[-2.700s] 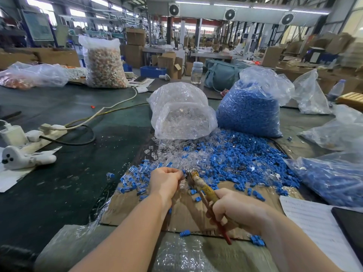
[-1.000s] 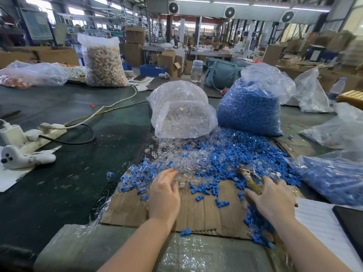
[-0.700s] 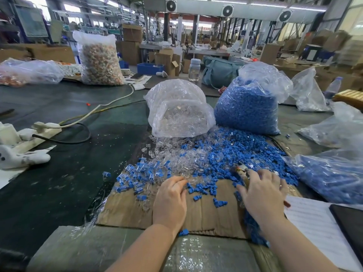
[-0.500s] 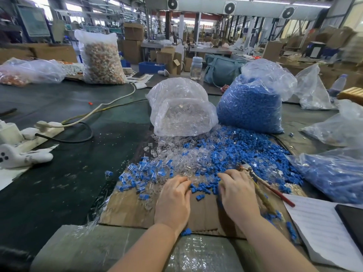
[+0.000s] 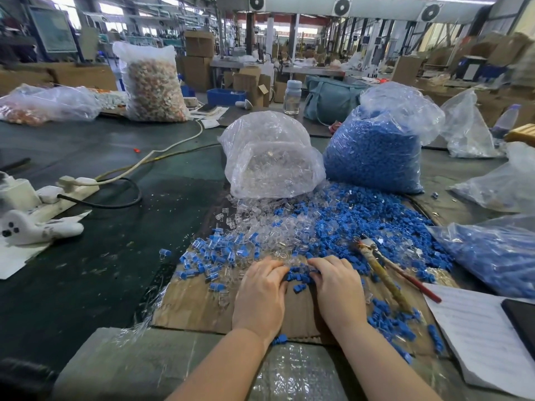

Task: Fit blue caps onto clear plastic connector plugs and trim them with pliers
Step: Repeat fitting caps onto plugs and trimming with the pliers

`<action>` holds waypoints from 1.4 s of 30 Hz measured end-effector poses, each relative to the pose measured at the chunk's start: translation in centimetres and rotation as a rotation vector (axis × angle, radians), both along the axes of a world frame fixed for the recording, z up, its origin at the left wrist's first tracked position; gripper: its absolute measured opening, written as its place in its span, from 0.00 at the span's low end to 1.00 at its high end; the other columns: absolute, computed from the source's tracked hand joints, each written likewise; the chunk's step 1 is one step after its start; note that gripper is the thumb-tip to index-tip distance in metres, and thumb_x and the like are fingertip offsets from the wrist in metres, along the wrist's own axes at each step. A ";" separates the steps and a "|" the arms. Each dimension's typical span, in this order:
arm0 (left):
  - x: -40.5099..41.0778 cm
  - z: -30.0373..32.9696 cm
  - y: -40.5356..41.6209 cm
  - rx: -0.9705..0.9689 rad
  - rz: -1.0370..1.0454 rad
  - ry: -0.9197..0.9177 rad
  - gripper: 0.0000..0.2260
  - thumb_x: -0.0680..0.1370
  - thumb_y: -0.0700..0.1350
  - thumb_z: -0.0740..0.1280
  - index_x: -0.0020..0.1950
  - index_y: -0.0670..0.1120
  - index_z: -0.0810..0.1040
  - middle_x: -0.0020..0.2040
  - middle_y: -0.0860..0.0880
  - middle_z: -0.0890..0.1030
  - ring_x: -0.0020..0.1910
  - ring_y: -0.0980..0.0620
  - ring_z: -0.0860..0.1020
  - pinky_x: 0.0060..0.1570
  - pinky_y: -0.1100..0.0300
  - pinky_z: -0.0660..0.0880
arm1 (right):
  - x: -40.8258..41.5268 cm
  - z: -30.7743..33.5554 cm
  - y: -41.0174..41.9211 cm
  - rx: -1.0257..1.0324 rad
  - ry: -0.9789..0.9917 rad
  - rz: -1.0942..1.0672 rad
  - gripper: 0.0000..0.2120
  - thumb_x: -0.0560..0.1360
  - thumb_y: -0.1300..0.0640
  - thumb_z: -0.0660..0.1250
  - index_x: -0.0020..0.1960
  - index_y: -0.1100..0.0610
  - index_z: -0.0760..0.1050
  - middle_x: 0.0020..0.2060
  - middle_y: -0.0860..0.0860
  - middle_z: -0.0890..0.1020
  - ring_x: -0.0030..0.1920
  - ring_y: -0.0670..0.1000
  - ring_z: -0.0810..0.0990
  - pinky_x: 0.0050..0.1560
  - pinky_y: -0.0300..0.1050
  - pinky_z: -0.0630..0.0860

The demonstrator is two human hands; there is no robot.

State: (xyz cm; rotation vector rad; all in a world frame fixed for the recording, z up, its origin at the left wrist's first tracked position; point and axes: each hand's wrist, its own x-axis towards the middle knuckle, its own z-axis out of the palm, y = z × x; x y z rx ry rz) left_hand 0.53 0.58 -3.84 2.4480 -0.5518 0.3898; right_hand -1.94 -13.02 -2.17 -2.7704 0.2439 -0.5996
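Loose blue caps and clear connector plugs lie mixed in a heap on a cardboard sheet. My left hand and my right hand lie palm down side by side at the heap's near edge. Their bent fingertips meet over a small cluster of blue caps. Whether either hand pinches a piece is hidden by the fingers. The pliers, with worn yellow and red handles, lie on the cardboard just right of my right hand, touched by neither hand.
A bag of clear plugs and a bag of blue caps stand behind the heap. Another blue-filled bag and paper sheets lie at the right. A power strip with cables sits at the left on the dark table.
My right hand laid the pliers down on the right and moved left into the heap. My left hand lowered from the pliers' jaws to the pieces beside it.
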 end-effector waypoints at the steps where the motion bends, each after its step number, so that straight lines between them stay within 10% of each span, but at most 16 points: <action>1: 0.0 0.0 0.0 0.002 0.004 0.001 0.16 0.80 0.48 0.59 0.69 0.54 0.69 0.68 0.58 0.69 0.70 0.60 0.59 0.67 0.70 0.42 | -0.2 0.1 0.2 0.009 -0.010 -0.013 0.12 0.78 0.58 0.62 0.59 0.52 0.78 0.52 0.48 0.80 0.55 0.53 0.74 0.55 0.48 0.68; 11: -0.1 -0.2 0.1 0.015 0.023 -0.008 0.16 0.80 0.49 0.60 0.67 0.53 0.71 0.65 0.58 0.70 0.67 0.61 0.61 0.69 0.68 0.50 | -1.2 -0.3 0.6 0.006 -0.141 -0.017 0.05 0.67 0.61 0.75 0.37 0.56 0.79 0.38 0.50 0.79 0.41 0.56 0.76 0.44 0.52 0.70; 20: -0.4 0.0 0.1 0.017 0.027 -0.010 0.15 0.80 0.49 0.60 0.67 0.53 0.71 0.64 0.58 0.71 0.66 0.61 0.61 0.69 0.67 0.52 | -1.0 -0.4 0.7 -0.012 -0.078 0.027 0.08 0.75 0.60 0.66 0.52 0.51 0.80 0.50 0.47 0.81 0.52 0.54 0.76 0.52 0.52 0.68; 42: 1.9 2.2 -2.2 0.142 -0.127 0.043 0.14 0.80 0.44 0.61 0.63 0.56 0.75 0.60 0.59 0.76 0.58 0.55 0.67 0.57 0.60 0.59 | -1.2 -0.5 0.7 -0.155 -0.196 -0.001 0.12 0.61 0.66 0.77 0.39 0.55 0.79 0.35 0.49 0.79 0.37 0.54 0.79 0.35 0.49 0.74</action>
